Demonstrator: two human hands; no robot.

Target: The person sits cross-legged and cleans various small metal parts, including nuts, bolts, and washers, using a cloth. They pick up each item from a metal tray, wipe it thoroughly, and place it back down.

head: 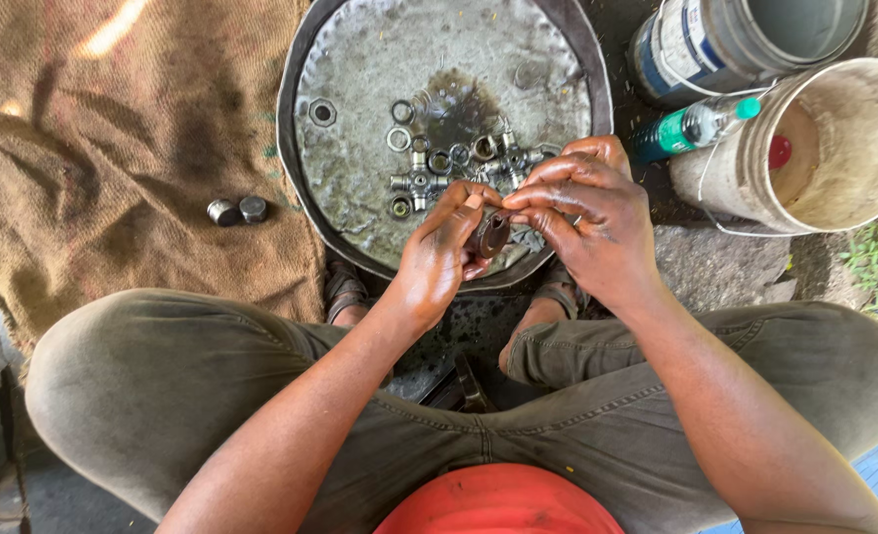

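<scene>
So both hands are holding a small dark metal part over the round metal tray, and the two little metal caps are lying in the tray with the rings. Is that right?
Not quite. The two small metal caps lie on the burlap sacking left of the round metal tray, not in it, as the head view shows. The rest holds: the left hand and right hand hold the small dark metal part over the tray.

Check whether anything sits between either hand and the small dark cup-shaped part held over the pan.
Nothing visible does. The left hand and right hand both grip the dark part directly, fingertips on it, above the near rim of the pan. The rings and fittings lie farther back in the pan.
</scene>
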